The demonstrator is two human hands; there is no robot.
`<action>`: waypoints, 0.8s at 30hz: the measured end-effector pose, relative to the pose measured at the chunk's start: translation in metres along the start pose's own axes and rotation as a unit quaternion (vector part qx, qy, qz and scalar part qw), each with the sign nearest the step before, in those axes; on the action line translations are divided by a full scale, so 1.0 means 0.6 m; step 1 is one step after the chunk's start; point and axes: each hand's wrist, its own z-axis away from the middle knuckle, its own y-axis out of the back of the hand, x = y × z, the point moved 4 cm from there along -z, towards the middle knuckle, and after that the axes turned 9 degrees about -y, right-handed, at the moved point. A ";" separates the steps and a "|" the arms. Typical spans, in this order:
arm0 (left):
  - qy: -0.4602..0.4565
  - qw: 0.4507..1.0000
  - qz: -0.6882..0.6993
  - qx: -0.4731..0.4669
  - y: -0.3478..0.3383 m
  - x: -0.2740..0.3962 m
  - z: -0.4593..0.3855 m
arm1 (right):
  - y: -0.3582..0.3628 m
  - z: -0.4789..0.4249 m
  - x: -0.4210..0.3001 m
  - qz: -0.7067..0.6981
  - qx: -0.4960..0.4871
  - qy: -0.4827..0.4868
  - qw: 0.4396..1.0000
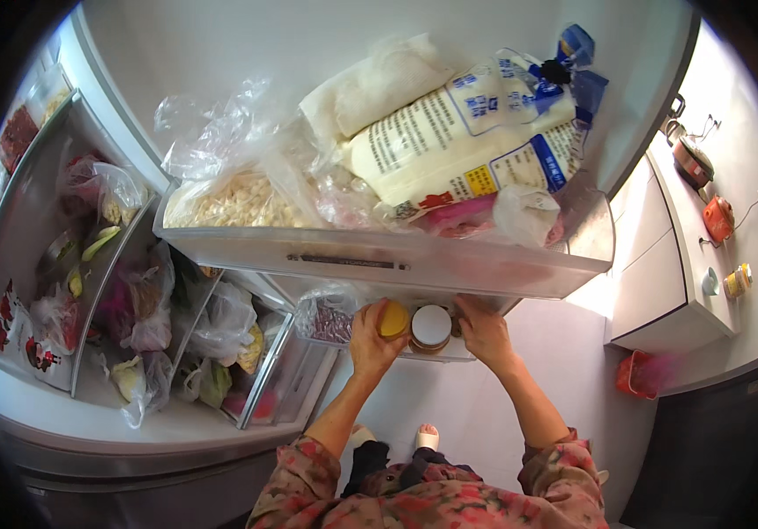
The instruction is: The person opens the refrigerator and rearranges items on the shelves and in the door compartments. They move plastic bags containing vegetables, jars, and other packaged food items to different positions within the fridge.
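In the head view I stand at an opened refrigerator. My left hand grips a jar with a yellow lid at the lower door shelf. Just right of it stands a jar with a white lid. My right hand reaches in on that jar's other side, fingertips at a small dark thing that is mostly hidden. Whether these fingers hold it, I cannot tell. Left of my left hand sits a clear plastic box of dark red food, loosely covered with plastic film.
Above my hands juts a clear door bin holding a large printed bag and a plastic bag of pale pieces. Shelves of bagged vegetables fill the left. Rightward are a counter and a red bin on the floor.
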 end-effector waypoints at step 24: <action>-0.006 0.999 0.050 0.019 0.030 -0.028 -0.004 | -0.006 -0.062 -0.076 0.137 0.071 0.047 0.987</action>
